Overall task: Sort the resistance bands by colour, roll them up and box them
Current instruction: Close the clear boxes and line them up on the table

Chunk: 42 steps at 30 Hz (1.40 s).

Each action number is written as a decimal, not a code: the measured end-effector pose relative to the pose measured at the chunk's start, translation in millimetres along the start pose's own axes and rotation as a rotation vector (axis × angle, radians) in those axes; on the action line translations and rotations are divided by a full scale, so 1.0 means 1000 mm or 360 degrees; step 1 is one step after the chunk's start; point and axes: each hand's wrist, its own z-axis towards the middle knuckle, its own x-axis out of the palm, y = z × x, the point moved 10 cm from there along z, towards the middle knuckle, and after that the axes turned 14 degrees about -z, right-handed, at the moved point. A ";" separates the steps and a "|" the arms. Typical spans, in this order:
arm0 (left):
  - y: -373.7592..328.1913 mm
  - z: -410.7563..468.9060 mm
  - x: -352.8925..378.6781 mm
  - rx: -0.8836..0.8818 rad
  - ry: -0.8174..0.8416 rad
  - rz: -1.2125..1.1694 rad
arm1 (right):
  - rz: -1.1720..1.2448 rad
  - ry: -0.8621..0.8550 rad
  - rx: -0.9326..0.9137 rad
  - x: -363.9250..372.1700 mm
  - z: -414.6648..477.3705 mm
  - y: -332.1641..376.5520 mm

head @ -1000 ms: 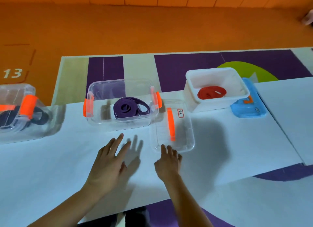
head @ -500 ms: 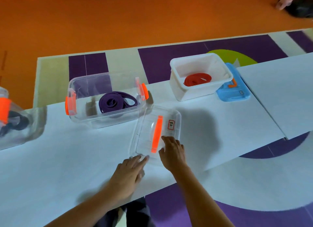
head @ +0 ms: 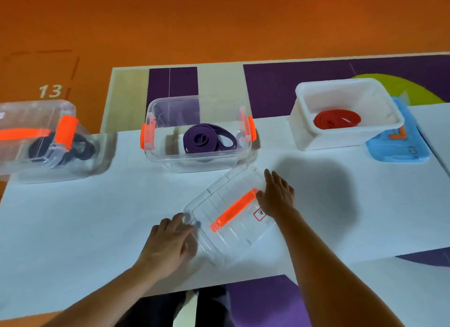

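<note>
The fingers (head: 179, 220) of our left hand (head: 168, 243) curl over the near-left corner of the clear lid (head: 243, 231), and the thumb shows blurred through the plastic beneath its edge, so we have that corner in a pinch. Half a second ago this hand only reached the lid's near edge with its fingertips. Our right hand (head: 277, 200) lies on the lid's opposite side with fingers nearly straight and slightly spread, gripping nothing; before, it rested at the near end of the orange handle (head: 233, 211), and now it sits beside that handle's far end. Between our two hands the lid has turned: the handle, almost upright earlier, now runs on a strong slant from our left fingers up toward our right ones, and the small label (head: 259, 214) lies just under our right wrist.

Just beyond our right fingertips stands the open clear box (head: 194, 156) with the rolled purple band (head: 207, 139) inside. Farther to the right of them, the white box (head: 316, 139) holds the rolled red band (head: 337, 119), with a blue lid (head: 399, 151) touching its far side. Well off to the left of our left hand, a closed clear box (head: 36, 163) contains a dark band (head: 82, 148). All rest on the white table (head: 73, 217).
</note>
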 end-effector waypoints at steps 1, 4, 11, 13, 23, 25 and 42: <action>0.008 0.000 -0.001 -0.0077 0.0000 -0.0036 | 0.0041 0.0010 -0.0002 0.005 -0.003 0.004; 0.027 -0.006 0.001 -0.0333 0.0012 -0.0369 | 0.0173 -0.0009 0.0054 0.016 -0.018 0.016; 0.032 -0.012 0.014 -0.0496 -0.0052 -0.1319 | 0.0571 -0.0013 0.0444 0.038 -0.066 0.010; 0.033 -0.017 0.004 -0.0444 -0.0152 -0.1479 | 0.0668 -0.0092 0.0537 0.037 -0.081 0.005; 0.022 -0.045 -0.104 0.0063 -0.0679 -0.1696 | 0.1190 -0.0646 0.0648 -0.028 -0.145 0.001; 0.023 -0.041 -0.121 0.0073 -0.0712 -0.1706 | 0.1211 -0.0731 0.0603 -0.050 -0.144 0.006; 0.065 0.061 -0.227 -0.0130 -0.1170 -0.1526 | 0.0918 -0.0669 0.0114 -0.175 0.017 0.080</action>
